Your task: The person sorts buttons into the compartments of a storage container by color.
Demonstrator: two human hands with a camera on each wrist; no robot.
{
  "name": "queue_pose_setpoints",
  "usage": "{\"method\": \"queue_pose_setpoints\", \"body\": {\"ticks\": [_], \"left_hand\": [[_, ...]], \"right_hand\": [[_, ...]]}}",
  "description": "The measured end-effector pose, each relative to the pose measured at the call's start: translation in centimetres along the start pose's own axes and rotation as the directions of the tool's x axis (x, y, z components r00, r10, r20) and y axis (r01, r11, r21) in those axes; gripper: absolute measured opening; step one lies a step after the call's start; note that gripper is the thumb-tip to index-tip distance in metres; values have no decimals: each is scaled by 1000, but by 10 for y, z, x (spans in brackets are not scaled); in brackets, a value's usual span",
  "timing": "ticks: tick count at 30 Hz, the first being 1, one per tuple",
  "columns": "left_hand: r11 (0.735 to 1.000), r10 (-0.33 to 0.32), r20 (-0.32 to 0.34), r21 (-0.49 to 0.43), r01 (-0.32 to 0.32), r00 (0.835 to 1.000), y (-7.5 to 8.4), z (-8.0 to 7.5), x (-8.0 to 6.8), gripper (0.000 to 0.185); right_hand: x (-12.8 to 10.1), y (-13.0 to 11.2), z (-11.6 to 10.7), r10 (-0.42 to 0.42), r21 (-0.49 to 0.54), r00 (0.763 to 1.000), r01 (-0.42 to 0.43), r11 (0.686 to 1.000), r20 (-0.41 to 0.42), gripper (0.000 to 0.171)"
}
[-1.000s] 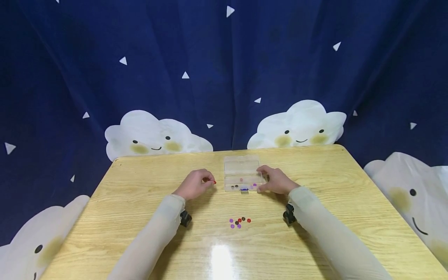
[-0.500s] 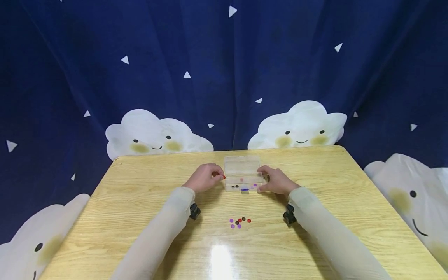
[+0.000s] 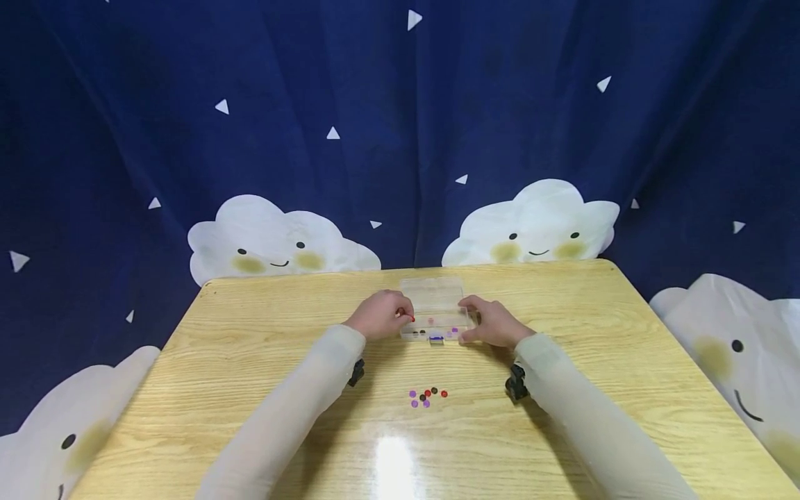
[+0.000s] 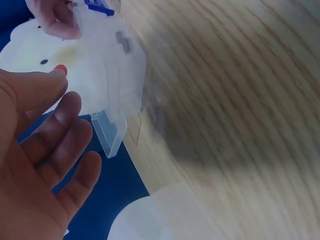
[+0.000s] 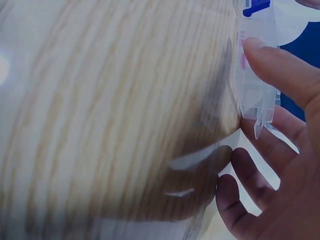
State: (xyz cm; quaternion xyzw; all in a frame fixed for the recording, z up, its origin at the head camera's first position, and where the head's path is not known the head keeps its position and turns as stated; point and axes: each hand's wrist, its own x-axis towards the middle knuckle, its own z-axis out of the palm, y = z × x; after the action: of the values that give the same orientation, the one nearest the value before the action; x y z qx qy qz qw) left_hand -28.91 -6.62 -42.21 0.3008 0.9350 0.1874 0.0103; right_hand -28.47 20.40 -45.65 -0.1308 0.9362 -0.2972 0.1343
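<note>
Left hand (image 4: 35,165) at 8 o'clock, palm showing, thumb and first finger pinching 1 small red bead (image 4: 60,69) at 10 o'clock. Other fingers (image 4: 75,177) loosely bent, touching nothing. Clear plastic box (image 4: 112,80) just beside the bead, toward 11 o'clock, lid open, with 2 dark beads (image 4: 123,41) inside and a blue clasp (image 4: 98,7) at 12 o'clock. Right hand (image 4: 56,19) at the box's far end, at 11 o'clock. Blurry wooden table (image 4: 235,115) filling 1 to 5 o'clock.

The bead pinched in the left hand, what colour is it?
Red bead, clearest in the head view.
</note>
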Motion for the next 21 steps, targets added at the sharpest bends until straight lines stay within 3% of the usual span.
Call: {"method": "queue_pose_setpoints", "body": {"ticks": [16, 21], "left_hand": [[999, -27, -54, 18, 28, 998, 17, 6, 22, 11], [998, -45, -40, 35, 46, 998, 20, 11, 28, 11]], "right_hand": [[0, 4, 0, -5, -3, 1000, 5, 1000, -29, 75], [3, 4, 2, -20, -8, 999, 20, 1000, -38, 76]]}}
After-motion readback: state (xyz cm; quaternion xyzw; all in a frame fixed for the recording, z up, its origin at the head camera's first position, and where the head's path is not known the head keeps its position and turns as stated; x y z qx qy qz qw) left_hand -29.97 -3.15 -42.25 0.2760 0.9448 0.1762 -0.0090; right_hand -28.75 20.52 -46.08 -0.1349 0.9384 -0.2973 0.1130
